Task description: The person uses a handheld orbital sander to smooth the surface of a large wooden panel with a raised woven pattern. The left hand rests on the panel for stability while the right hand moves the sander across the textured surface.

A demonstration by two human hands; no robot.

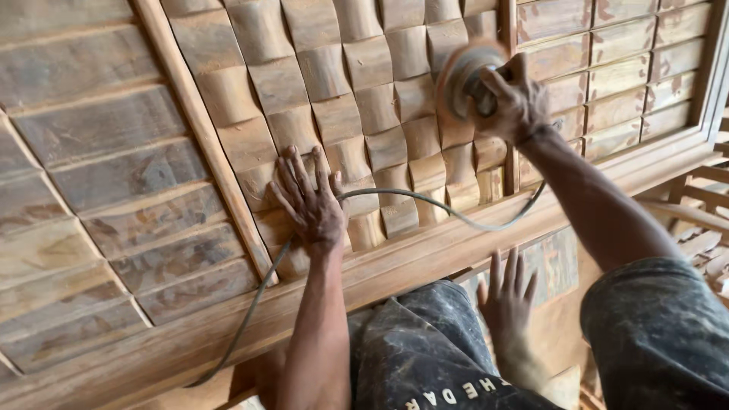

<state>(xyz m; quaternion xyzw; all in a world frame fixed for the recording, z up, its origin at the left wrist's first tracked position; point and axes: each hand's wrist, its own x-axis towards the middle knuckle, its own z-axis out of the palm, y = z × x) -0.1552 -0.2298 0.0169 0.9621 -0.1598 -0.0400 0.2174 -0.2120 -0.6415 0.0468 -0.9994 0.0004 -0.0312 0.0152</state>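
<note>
My left hand [311,203] lies flat, fingers spread, on the wavy carved blocks of a large wooden door panel [334,99]. It holds nothing. My right hand [515,100] grips a dust-covered power sander [462,76], whose round disc is pressed against the carved blocks near a vertical rail. The sander's grey cable [448,206] loops from under my right wrist across the panel, passes by my left hand and drops off the near edge.
Flat slatted sections [114,175] flank the carved field on the left and on the right [623,68]. A thick frame rail [425,254] runs along the near edge. My bare foot [507,300] and dusty dark trousers [425,357] sit below it. Wooden pieces [702,220] lie at right.
</note>
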